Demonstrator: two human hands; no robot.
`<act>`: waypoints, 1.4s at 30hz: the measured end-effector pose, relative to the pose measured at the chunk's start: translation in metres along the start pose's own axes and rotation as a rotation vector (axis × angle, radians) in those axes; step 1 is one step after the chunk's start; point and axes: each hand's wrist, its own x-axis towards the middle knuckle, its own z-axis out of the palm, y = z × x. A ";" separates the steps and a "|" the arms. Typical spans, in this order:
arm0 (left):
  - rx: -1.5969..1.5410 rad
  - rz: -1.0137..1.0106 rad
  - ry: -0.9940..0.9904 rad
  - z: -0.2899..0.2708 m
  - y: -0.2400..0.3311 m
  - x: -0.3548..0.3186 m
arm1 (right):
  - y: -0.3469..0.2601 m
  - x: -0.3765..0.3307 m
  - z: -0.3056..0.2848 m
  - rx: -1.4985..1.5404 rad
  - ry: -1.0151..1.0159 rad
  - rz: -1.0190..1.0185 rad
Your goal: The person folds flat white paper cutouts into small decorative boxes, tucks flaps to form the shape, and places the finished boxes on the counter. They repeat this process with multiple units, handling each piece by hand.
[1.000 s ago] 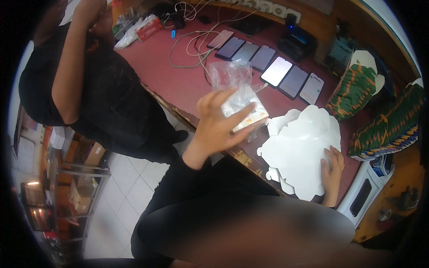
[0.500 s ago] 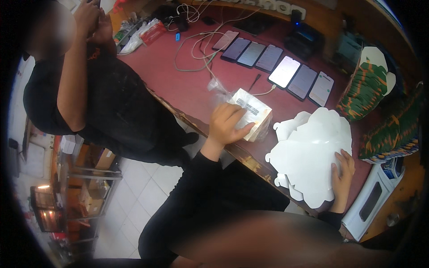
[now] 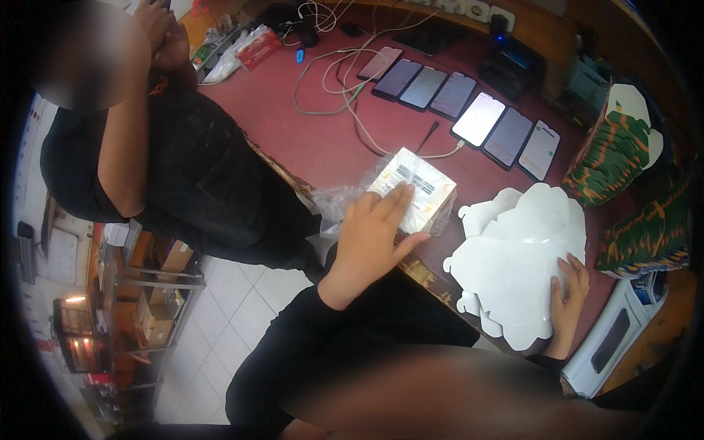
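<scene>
My left hand (image 3: 376,233), fingers stretched out, lies with its fingertips on top of a white stack of printed labels or cards (image 3: 419,180) in clear plastic wrap. Loose plastic film (image 3: 331,207) spreads out at the stack's left side, beside my wrist. My right hand (image 3: 571,297) rests on the right edge of a pile of flat white die-cut cardboard blanks (image 3: 506,264), its fingers extended over the top sheet. Both piles are on the red tabletop (image 3: 293,139) near its worn front edge.
Several lit phones (image 3: 477,119) lie in a row behind the stack, with a white charging cable (image 3: 433,156) trailing between. Green-patterned cardboard pieces (image 3: 616,158) stand at the right. A black device (image 3: 513,70) sits at the back. Another person (image 3: 183,161) stands at the left edge.
My left hand has slid nearer to me and flattened, its fingers straighter on the stack. The plastic film now spreads out left of the stack. My right hand stays on the cardboard.
</scene>
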 end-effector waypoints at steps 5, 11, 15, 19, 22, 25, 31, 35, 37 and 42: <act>0.091 -0.029 -0.031 0.003 0.016 -0.008 | 0.000 0.000 0.000 -0.018 0.001 0.001; 0.148 -0.075 0.033 0.019 0.033 -0.020 | 0.002 0.000 0.001 -0.015 0.000 -0.015; 0.189 -0.100 0.024 0.027 0.039 -0.024 | 0.001 0.000 0.000 -0.022 0.000 -0.026; 0.194 -0.129 0.021 0.029 0.043 -0.026 | 0.000 0.001 -0.001 -0.023 -0.003 -0.012; 0.207 -0.115 0.045 0.026 0.046 -0.027 | 0.000 0.001 0.000 -0.008 0.004 -0.027; 0.239 -0.072 0.020 0.023 0.048 -0.028 | 0.001 0.001 0.000 -0.042 0.001 -0.029; 0.254 -0.049 -0.011 0.025 0.050 -0.028 | 0.003 0.000 0.001 -0.024 0.004 -0.016; 0.297 -0.033 0.032 0.027 0.051 -0.027 | 0.003 0.001 0.002 -0.016 0.021 -0.046; 0.293 -0.038 0.023 0.027 0.053 -0.027 | 0.003 0.001 0.001 -0.016 0.030 -0.054; 0.177 -0.164 -0.067 0.034 0.045 -0.016 | -0.003 0.000 0.001 -0.044 0.035 -0.040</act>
